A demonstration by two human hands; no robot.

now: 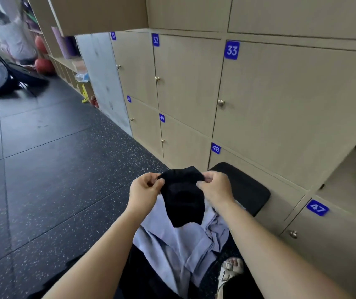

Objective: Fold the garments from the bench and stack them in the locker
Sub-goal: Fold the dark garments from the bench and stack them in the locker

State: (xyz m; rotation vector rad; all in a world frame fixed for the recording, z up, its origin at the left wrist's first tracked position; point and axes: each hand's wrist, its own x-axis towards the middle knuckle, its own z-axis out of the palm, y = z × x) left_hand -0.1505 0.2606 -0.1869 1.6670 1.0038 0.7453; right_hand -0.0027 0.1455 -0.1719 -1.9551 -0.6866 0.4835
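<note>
While aloft over one pale-blue shirt (172, 244), one black garment (182, 197) in the pinch of left hand (144, 190) and right hand (216, 187).

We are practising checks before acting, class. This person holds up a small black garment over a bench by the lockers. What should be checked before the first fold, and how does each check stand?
1. Grip: left hand and right hand each pinch a top edge of the small black cloth garment: ok.
2. Garment spread flat: not ok, it hangs bunched.
3. Bare room on the black padded bench: ok, at its far end.
4. Crumpled pale blue shirt folded: not ok.
5. Open beige wooden locker at right has room: cannot tell.
</note>
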